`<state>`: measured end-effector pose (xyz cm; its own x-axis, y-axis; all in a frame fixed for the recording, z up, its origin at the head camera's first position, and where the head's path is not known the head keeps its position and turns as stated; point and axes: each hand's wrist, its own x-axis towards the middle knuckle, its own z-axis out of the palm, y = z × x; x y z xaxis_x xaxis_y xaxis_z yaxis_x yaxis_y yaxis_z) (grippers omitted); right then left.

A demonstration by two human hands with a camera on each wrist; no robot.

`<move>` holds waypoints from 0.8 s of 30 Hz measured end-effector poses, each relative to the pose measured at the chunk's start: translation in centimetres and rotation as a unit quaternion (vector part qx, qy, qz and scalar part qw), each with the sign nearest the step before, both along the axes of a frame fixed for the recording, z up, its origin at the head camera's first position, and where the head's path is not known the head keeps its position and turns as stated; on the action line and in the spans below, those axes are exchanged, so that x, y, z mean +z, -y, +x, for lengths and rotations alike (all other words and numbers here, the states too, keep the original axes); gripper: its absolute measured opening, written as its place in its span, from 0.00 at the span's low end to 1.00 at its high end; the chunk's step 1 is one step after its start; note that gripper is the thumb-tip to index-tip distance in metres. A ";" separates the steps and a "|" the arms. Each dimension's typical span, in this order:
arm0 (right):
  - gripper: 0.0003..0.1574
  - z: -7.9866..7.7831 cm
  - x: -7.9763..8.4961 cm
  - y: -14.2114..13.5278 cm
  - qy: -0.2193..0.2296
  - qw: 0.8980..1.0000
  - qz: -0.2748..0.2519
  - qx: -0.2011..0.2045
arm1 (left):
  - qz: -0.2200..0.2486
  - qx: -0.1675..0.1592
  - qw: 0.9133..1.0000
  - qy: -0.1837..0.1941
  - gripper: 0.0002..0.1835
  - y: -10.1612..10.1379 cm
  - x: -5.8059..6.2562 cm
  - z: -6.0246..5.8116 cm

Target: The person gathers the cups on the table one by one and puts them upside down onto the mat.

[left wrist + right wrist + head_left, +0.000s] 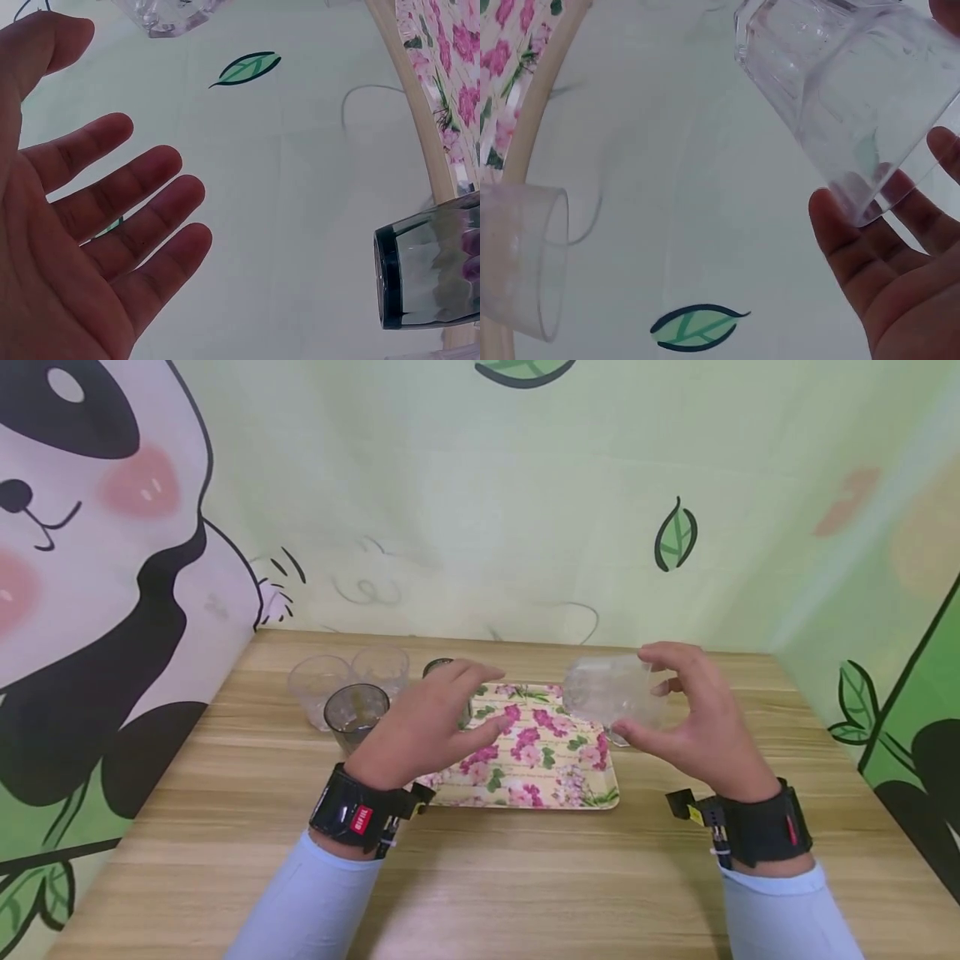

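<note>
My right hand grips a clear plastic cup near its rim, fingers on one side and thumb on the other. The cup lies tipped sideways in the air, its base toward the left. In the right wrist view, fingertips touch the rim of the clear cup. My left hand is held above the left part of a floral tray, fingers spread and nothing in them; its bare palm also shows in the left wrist view. A dark-tinted cup stands behind the left hand, mostly hidden by it.
Left of the tray stand another dark-tinted cup and two clear cups, one farther left and one behind. Another clear cup shows in the right wrist view. The wooden table meets a printed backdrop.
</note>
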<state>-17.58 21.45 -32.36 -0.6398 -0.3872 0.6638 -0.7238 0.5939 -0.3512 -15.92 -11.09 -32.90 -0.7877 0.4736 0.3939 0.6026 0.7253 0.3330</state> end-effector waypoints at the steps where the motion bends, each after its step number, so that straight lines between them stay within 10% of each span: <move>1: 0.56 0.1 -0.2 0.1 0.002 1.000 -0.002 0.003 | 0.000 -0.001 1.000 0.001 0.29 0.0 0.0 0.0; 24: 0.55 1.1 -1.1 2.8 0.002 0.996 0.001 0.093 | 0.031 -0.083 0.994 -0.071 0.39 -1.2 -0.2 0.3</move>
